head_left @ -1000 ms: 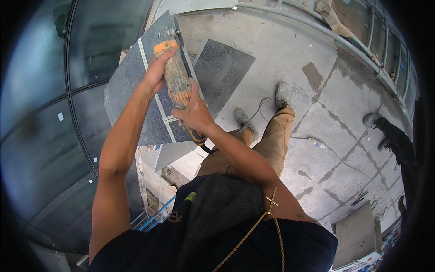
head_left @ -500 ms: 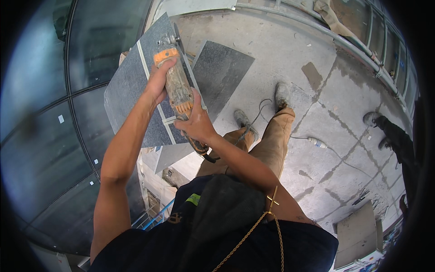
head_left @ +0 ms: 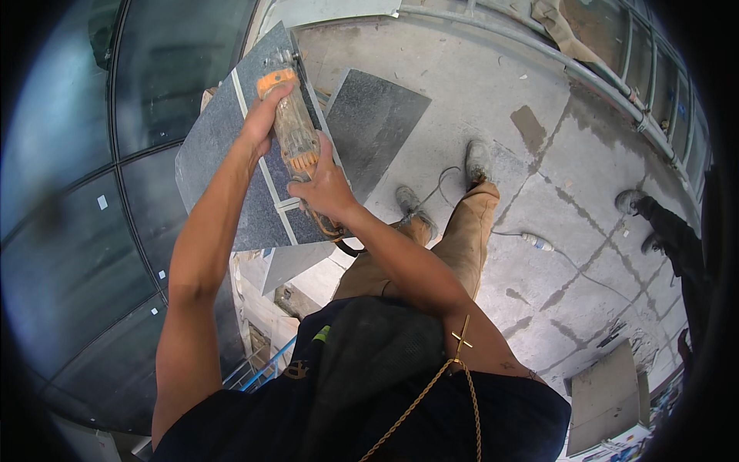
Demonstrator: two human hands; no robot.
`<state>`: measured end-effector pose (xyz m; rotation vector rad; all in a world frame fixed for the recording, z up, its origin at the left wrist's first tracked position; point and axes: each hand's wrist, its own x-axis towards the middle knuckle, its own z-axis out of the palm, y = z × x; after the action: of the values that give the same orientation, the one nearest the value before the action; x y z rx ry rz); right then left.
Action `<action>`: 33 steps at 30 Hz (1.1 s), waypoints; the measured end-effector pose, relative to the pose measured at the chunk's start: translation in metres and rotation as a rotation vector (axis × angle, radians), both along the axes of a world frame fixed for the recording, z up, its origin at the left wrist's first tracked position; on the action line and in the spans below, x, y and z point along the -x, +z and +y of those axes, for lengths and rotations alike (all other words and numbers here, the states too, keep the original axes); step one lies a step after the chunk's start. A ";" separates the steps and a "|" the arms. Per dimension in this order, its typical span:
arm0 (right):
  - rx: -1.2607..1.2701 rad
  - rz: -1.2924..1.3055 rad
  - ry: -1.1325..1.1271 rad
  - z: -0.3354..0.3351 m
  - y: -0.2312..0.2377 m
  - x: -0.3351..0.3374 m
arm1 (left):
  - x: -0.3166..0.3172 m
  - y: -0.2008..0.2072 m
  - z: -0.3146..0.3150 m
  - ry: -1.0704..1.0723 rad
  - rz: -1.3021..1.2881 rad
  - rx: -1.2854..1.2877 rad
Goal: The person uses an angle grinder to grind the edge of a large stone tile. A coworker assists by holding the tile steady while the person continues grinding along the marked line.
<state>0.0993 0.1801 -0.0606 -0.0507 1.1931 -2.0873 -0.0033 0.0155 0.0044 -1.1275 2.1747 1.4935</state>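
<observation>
Both my hands grip a dusty orange and grey angle grinder (head_left: 294,129) that lies lengthwise over a dark grey stone slab (head_left: 212,154). Near the grinder's head, my left hand (head_left: 263,117) is wrapped round the body, thumb on top. Farther back, my right hand (head_left: 327,189) closes on the rear part. The grinder's head sits by the slab's right edge; its disc is mostly hidden. Pale strips (head_left: 269,165) run across the slab, with a short crosspiece near its near end. A black cable curves from the grinder's rear toward my legs.
Another dark slab (head_left: 377,115) lies right of the first. My boots (head_left: 477,162) stand on the concrete floor, near a cable with a connector (head_left: 537,242). Glass panels (head_left: 69,231) line the left, and metal rails (head_left: 608,88) the far right. Another person's legs (head_left: 677,239) show at right.
The grinder and both hands have shifted slightly left and away from me, the right hand the most. The disc that stood out at the slab's right edge shows less now.
</observation>
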 end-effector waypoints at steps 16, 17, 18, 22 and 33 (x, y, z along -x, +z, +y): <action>0.017 -0.072 0.032 0.017 0.016 0.000 | -0.003 0.001 0.008 0.012 0.005 -0.101; 0.021 -0.078 0.039 0.019 0.018 -0.001 | -0.005 0.002 0.007 0.002 0.011 -0.112; 0.026 -0.076 0.032 0.019 0.017 -0.004 | -0.007 0.003 0.010 0.006 0.016 -0.111; 0.034 -0.070 0.017 0.021 0.014 -0.013 | -0.014 0.010 0.026 0.020 0.034 -0.104; 0.025 -0.011 -0.021 0.018 0.005 -0.029 | -0.023 0.012 0.032 -0.007 0.035 -0.050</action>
<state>0.1280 0.1980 -0.0561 -0.0377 1.1659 -2.1184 0.0201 0.0478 0.0168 -1.0846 2.1487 1.5672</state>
